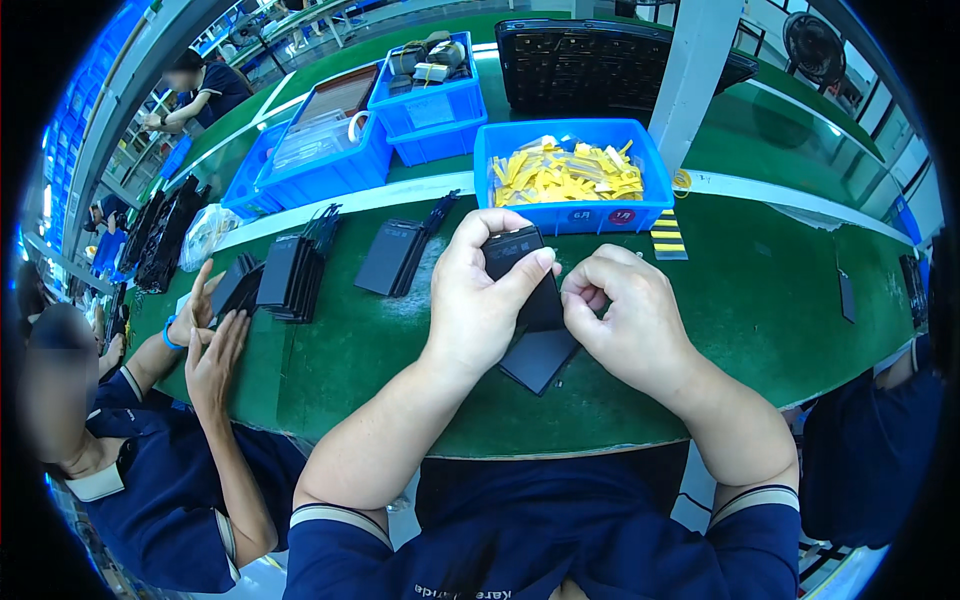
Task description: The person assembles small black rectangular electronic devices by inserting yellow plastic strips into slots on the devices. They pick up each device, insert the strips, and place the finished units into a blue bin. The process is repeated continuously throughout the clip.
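Note:
My left hand (470,290) is closed around a flat black battery pack (512,248), its thumb pressed on the face with faint printing. Close to the pack's right edge, my right hand (628,312) has its thumb and fingers pinched together. Whatever sits in that pinch, if anything, is too small to make out. Beneath my hands another flat black pack (540,360) lies on the green table (400,380). To the left, more such packs stand in one stack (290,278) and a second stack (392,256), with dark leads at their far ends.
Beyond my hands stands a blue bin (575,217) of yellow strips, beside a grey post (695,80). More blue bins (425,105) are at the back left. A co-worker's hands (210,340) handle packs at left. A single black piece (846,296) lies far right.

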`<state>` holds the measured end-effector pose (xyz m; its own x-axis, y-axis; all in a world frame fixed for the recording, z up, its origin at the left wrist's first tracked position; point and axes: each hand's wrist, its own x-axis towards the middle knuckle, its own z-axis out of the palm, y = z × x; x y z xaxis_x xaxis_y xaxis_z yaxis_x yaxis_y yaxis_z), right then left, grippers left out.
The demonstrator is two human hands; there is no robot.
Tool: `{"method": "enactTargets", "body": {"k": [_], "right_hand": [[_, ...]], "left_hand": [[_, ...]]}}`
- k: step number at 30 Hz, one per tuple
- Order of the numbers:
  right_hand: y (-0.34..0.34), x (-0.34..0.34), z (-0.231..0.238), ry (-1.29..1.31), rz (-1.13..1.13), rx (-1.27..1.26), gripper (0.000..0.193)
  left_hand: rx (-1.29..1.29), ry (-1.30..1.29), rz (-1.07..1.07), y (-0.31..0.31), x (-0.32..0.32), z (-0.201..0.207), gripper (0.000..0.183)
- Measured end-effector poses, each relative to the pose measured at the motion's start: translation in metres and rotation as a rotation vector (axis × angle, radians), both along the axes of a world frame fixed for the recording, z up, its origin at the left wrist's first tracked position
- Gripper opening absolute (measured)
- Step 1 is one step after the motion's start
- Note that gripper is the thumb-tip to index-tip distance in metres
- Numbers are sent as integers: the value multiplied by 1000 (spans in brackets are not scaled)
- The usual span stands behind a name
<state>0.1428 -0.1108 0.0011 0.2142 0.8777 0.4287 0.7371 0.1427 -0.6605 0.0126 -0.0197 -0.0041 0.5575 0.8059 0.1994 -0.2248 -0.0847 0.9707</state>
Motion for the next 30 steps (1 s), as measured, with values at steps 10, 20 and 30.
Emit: {"method": "enactTargets", "body": {"k": [10, 20, 30], "right_hand": [[5, 28, 10, 261, -60, -27, 14], [5, 27, 5, 96, 23, -14, 12], [6, 24, 3, 8, 79, -6, 10]], "left_hand": [[503, 498, -357, 11, -2, -10, 25], [1038, 812, 462, 56, -35, 10, 44], [671, 1363, 400, 85, -65, 23, 56]]}}
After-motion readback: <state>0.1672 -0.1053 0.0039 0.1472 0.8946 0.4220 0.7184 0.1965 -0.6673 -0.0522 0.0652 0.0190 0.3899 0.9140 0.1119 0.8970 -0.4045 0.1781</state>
